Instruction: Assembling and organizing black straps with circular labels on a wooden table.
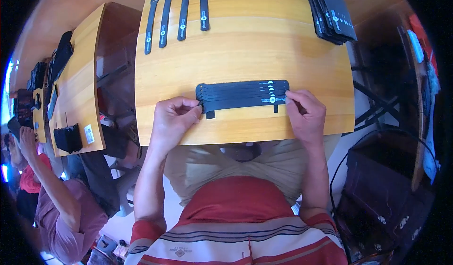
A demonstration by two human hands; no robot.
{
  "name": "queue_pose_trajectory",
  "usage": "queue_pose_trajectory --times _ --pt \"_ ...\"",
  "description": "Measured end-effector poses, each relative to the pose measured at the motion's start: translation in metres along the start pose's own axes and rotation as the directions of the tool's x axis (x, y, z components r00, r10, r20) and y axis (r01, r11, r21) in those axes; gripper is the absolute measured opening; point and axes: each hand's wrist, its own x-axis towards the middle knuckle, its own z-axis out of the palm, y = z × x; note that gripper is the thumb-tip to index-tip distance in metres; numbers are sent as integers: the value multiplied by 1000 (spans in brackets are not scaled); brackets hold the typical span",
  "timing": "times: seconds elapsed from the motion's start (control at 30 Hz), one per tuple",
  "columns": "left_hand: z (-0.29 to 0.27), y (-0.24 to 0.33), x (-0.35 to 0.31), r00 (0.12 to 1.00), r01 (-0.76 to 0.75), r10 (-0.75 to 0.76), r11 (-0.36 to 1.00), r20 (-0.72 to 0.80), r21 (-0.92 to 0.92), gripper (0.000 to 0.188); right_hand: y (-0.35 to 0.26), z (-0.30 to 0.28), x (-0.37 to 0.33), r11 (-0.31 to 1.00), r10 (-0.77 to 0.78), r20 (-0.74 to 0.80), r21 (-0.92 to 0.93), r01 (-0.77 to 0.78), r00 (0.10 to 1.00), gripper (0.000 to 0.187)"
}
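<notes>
A fanned stack of black storage straps lies crosswise near the front of the wooden table. Each strap overlaps the one behind it, and pale print lines up toward their right ends. Two short black tabs stick out from under the nearest strap. At the stack's left end, my left hand pinches the nearest strap between thumb and forefinger. My right hand pinches the right end the same way. The fingertips cover the strap's corners.
Several single black straps lie apart in a row at the far left of the table. A thick pile of black straps sits at the far right corner. To the left, a co-worker sits by another table holding a black bundle.
</notes>
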Motion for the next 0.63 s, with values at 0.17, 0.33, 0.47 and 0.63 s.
queue_pose_trajectory --times 0.17,0.33,0.47,0.63 --pt "1 2 -1 1000 -6 6 1000 1 -5 7 0 -1 0 1000 29 10 -7 -29 1000 12" --pt "0 2 0 1000 -9 9 1000 8 -16 7 1 0 0 1000 11 6 13 -11 1000 12" --pt "1 1 0 1000 -16 16 1000 9 -15 8 0 -1 0 999 35 25 6 -35 999 12" --pt "0 2 -1 1000 -12 12 1000 12 10 8 3 -1 -1 1000 18 23 6 -18 1000 12"
